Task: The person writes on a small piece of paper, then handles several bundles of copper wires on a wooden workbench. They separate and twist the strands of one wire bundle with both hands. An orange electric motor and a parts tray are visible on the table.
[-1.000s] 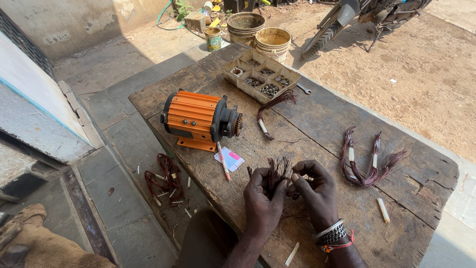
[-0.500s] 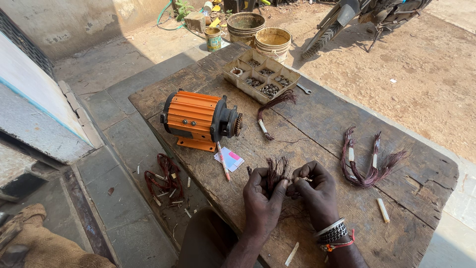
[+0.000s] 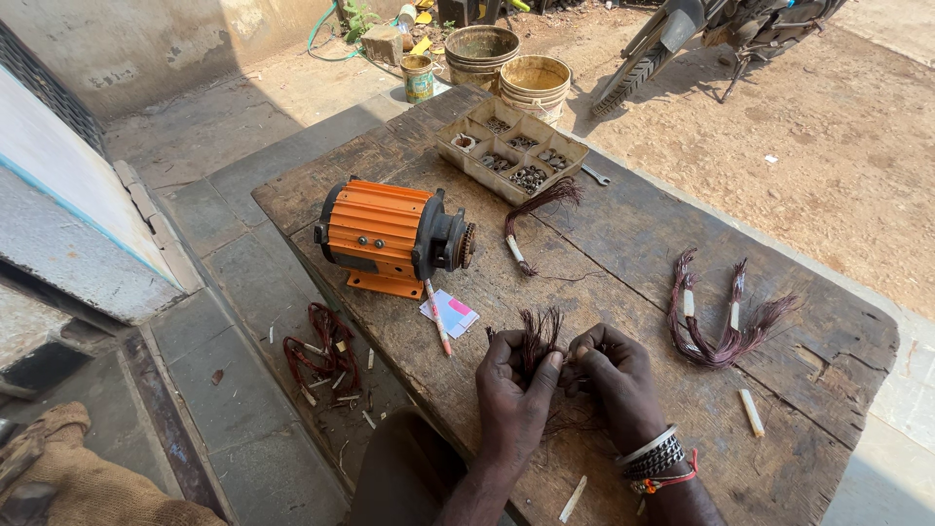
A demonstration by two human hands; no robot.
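Note:
My left hand [image 3: 513,394] and my right hand [image 3: 612,375] meet over the near part of a worn wooden table [image 3: 623,224]. Both pinch a bundle of dark copper wire [image 3: 538,336] whose cut ends fan upward between my fingers. My right wrist wears several bracelets. An orange electric motor [image 3: 390,236] lies on its side just beyond my left hand, its shaft end facing right. A pencil [image 3: 436,317] and a small pink and white packet [image 3: 449,314] lie between the motor and my hands.
Another copper coil bundle [image 3: 721,317] lies right of my hands, a smaller one [image 3: 541,209] near a compartment tray of small parts [image 3: 511,146]. A wrench [image 3: 594,175] lies beside the tray. Red wire scraps [image 3: 321,351] litter the stone floor; buckets [image 3: 534,83] and a motorcycle wheel [image 3: 643,54] stand beyond.
My fingers shifted slightly on the wire bundle; nothing else moved.

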